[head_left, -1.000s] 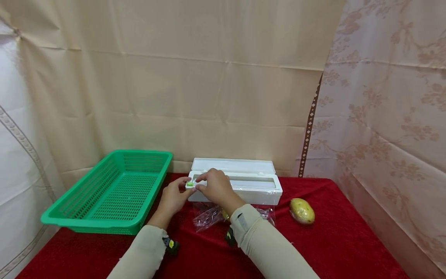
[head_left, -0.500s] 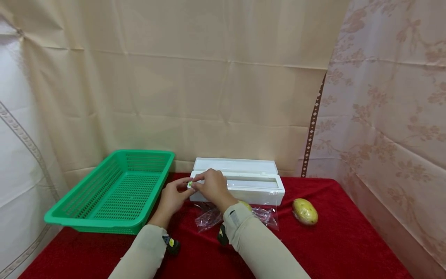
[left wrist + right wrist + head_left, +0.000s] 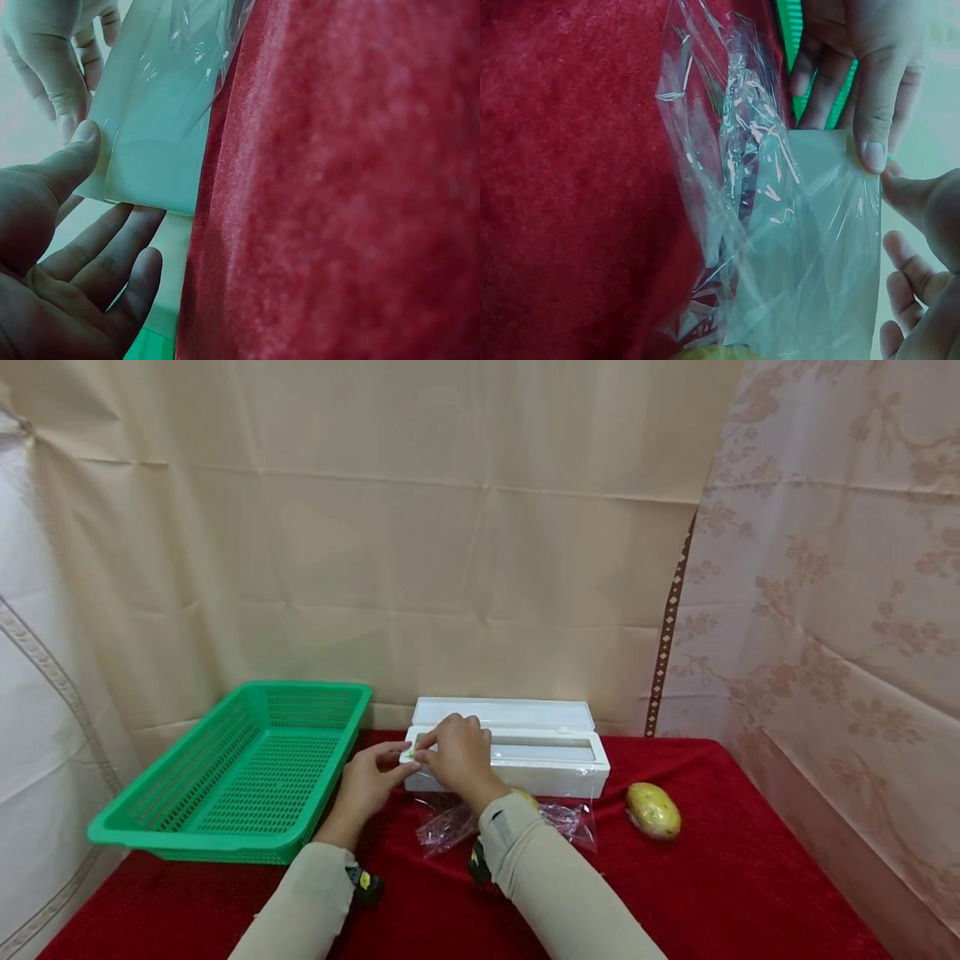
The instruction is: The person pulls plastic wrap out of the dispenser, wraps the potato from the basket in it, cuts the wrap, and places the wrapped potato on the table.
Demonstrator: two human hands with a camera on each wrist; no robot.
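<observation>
A white cling film dispenser (image 3: pixel 551 780) stands on the red cloth with its lid (image 3: pixel 506 715) raised at the back. My left hand (image 3: pixel 366 783) holds its left end, thumb at the top edge and fingers against the end face, as the left wrist view shows on the box (image 3: pixel 154 161). With thumb and forefinger, my right hand (image 3: pixel 463 758) pinches a small green slide cutter (image 3: pixel 410 753) at that same end. Clear film (image 3: pixel 742 135) hangs down the front in folds. A yellow fruit (image 3: pixel 527 796) lies before the box, mostly hidden by the right forearm.
A green plastic basket (image 3: pixel 213 841) stands on the left. To the right lies another yellow oval fruit (image 3: pixel 652 810), wrapped in clear film. Red cloth (image 3: pixel 720 877) covers the table, and a beige curtain (image 3: pixel 465 543) hangs behind.
The right hand's fingers have shifted slightly at the left end, covering more of the green slide cutter. The right forearm has moved a little left, uncovering part of the fruit.
</observation>
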